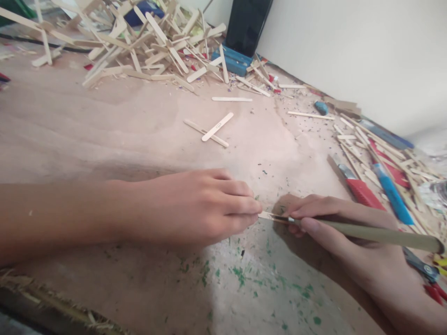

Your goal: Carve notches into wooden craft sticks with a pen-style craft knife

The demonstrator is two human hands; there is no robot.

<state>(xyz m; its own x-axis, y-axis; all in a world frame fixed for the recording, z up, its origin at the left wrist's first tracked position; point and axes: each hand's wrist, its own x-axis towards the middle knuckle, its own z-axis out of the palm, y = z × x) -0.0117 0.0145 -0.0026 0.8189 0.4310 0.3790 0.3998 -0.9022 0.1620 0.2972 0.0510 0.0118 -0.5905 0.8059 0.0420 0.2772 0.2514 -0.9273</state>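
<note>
Head view: left hand [195, 207] fingers pinch a wooden stick [268, 216] flat on the counter [104, 125]; right hand [335, 228] fingers grip a paintbrush [366, 232], its tip on the stick. Best done with short, light strokes and firm pressure.

No lettering, label, brand or number can be read anywhere. The tools and sticks near the wall [349, 56] show none.

1. Left hand [195, 207]: bare, no ring, no glove.
2. Left forearm: bare, no sleeve in view; small pale speck on it.
3. Right hand [335, 232]: bare, no ring; wrist uncovered.
</note>
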